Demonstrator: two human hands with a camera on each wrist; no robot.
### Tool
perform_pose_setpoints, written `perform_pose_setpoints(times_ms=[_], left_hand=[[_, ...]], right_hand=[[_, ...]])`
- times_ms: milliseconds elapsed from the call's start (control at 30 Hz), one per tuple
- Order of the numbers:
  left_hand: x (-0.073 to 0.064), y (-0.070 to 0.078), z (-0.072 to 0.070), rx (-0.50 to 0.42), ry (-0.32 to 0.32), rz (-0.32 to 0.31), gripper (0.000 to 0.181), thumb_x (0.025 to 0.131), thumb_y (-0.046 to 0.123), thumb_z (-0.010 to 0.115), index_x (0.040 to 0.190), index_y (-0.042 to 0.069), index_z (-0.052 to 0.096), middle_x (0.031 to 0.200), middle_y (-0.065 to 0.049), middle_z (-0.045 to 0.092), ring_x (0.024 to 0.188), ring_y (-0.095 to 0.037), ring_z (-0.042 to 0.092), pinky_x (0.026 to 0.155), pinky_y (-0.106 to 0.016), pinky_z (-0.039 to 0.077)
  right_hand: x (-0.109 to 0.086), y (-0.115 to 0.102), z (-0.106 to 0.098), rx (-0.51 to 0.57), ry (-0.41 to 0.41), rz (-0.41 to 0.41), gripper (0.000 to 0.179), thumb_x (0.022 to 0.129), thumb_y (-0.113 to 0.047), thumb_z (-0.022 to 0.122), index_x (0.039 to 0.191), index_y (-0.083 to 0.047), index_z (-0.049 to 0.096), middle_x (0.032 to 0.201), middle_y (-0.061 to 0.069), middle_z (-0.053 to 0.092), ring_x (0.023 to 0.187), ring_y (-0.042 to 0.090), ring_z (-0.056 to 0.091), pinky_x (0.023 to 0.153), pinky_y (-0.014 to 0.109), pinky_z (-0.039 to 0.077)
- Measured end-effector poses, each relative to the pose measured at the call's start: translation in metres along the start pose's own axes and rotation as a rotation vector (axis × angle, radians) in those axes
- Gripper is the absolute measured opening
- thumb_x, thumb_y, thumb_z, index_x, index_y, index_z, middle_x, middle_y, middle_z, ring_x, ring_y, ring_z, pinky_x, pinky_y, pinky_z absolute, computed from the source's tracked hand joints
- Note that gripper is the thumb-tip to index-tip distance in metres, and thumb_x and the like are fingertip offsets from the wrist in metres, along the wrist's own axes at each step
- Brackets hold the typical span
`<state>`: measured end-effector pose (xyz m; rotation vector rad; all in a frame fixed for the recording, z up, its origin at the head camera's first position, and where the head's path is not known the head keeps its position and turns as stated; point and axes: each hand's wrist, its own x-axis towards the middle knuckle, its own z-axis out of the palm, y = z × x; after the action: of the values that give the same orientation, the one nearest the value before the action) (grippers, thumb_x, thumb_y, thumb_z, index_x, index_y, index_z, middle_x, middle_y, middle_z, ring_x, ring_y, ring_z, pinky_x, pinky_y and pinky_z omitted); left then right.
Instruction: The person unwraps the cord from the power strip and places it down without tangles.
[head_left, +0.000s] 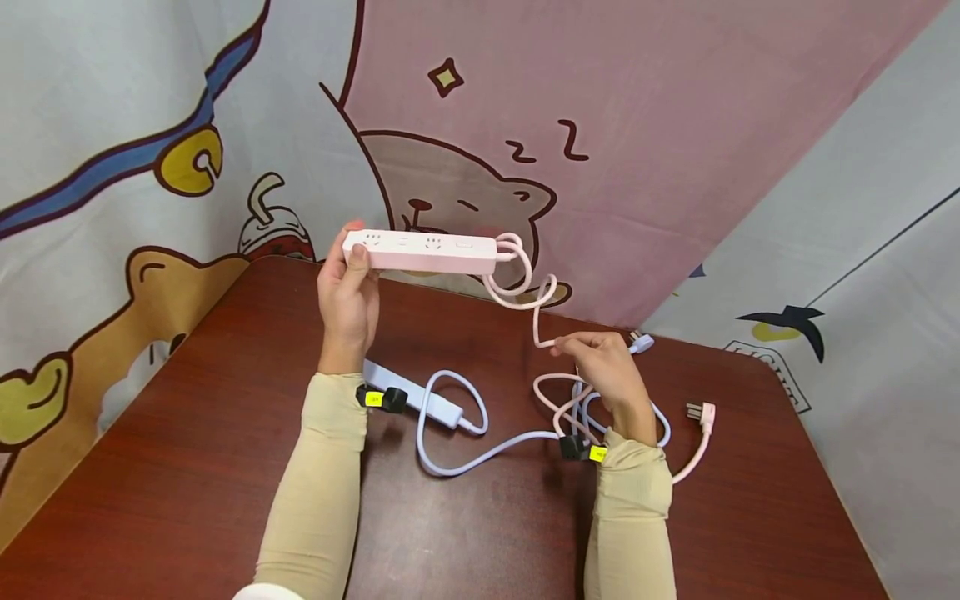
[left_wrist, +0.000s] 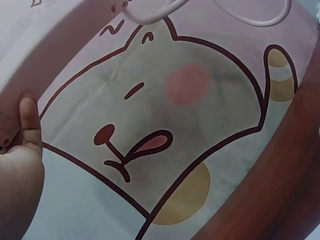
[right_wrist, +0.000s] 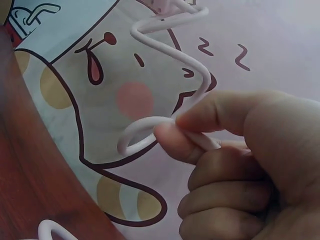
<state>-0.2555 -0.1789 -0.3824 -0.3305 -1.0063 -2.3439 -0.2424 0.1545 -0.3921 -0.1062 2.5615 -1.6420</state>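
My left hand (head_left: pixel 351 300) grips the left end of a pink power strip (head_left: pixel 427 254), held up above the far part of the table with its sockets showing. From the strip's right end the pink cord (head_left: pixel 525 300) hangs in loops. Lower and to the right, my right hand (head_left: pixel 611 375) pinches that cord between thumb and forefinger, plainly seen in the right wrist view (right_wrist: pixel 230 165). Beyond my right wrist lies the pink plug (head_left: pixel 701 417) on the table. A blue power strip (head_left: pixel 416 396) rests on the table, partly hidden behind my left wrist.
The blue cord (head_left: pixel 480 458) curves across the table (head_left: pixel 450 542) and crosses the pink cord under my right hand. A blue plug (head_left: pixel 641 342) lies behind that hand. A cloth with cartoon animals (head_left: pixel 637 208) hangs along the table's far edge.
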Motion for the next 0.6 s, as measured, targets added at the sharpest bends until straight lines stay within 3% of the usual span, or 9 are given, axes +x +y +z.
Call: perform_pose_setpoints(times_ms=[100, 200, 300, 467, 600], left_hand=[[-0.0005, 0.0004, -0.0006, 0.004, -0.011, -0.009, 0.034, 0.105, 0.009, 0.048, 0.136, -0.004, 0.050, 0.113, -0.006, 0.058, 0.100, -0.013, 0.059, 0.088, -0.021, 0.050], [-0.0010, 0.0004, -0.0005, -0.007, -0.026, -0.015, 0.038, 0.106, 0.012, 0.048, 0.138, -0.007, 0.048, 0.112, -0.006, 0.059, 0.100, -0.013, 0.060, 0.089, -0.021, 0.051], [-0.0015, 0.0004, -0.0006, -0.020, -0.042, -0.013, 0.045, 0.106, 0.014, 0.048, 0.142, -0.012, 0.042, 0.110, -0.005, 0.060, 0.098, -0.012, 0.060, 0.088, -0.021, 0.051], [-0.0022, -0.0004, -0.0005, -0.048, -0.060, -0.027, 0.049, 0.106, 0.017, 0.050, 0.141, -0.015, 0.041, 0.104, -0.004, 0.064, 0.097, -0.011, 0.062, 0.090, -0.022, 0.049], [-0.0026, -0.0014, -0.0003, -0.054, -0.078, -0.040, 0.046, 0.106, 0.020, 0.049, 0.138, -0.013, 0.046, 0.103, -0.004, 0.064, 0.097, -0.012, 0.061, 0.091, -0.022, 0.048]], right_hand=[[0.0019, 0.0018, 0.0004, -0.074, 0.006, -0.004, 0.026, 0.094, -0.019, 0.065, 0.098, 0.004, 0.077, 0.058, -0.015, 0.055, 0.057, 0.004, 0.042, 0.052, 0.021, 0.033], [0.0027, 0.0032, 0.0004, -0.154, 0.012, -0.008, 0.026, 0.094, -0.021, 0.063, 0.099, 0.000, 0.078, 0.089, -0.006, 0.074, 0.083, 0.008, 0.050, 0.072, 0.024, 0.040], [0.0030, 0.0044, 0.0004, -0.188, 0.028, 0.005, 0.027, 0.095, -0.021, 0.062, 0.100, -0.001, 0.079, 0.108, 0.008, 0.075, 0.092, 0.014, 0.050, 0.077, 0.027, 0.040], [0.0039, 0.0051, -0.0002, -0.199, 0.071, 0.029, 0.030, 0.097, -0.021, 0.058, 0.106, 0.001, 0.077, 0.113, 0.017, 0.074, 0.092, 0.017, 0.051, 0.076, 0.027, 0.040], [0.0042, 0.0061, -0.0014, -0.189, 0.129, 0.034, 0.029, 0.097, -0.022, 0.060, 0.108, -0.001, 0.078, 0.105, 0.017, 0.074, 0.087, 0.017, 0.053, 0.076, 0.028, 0.042]])
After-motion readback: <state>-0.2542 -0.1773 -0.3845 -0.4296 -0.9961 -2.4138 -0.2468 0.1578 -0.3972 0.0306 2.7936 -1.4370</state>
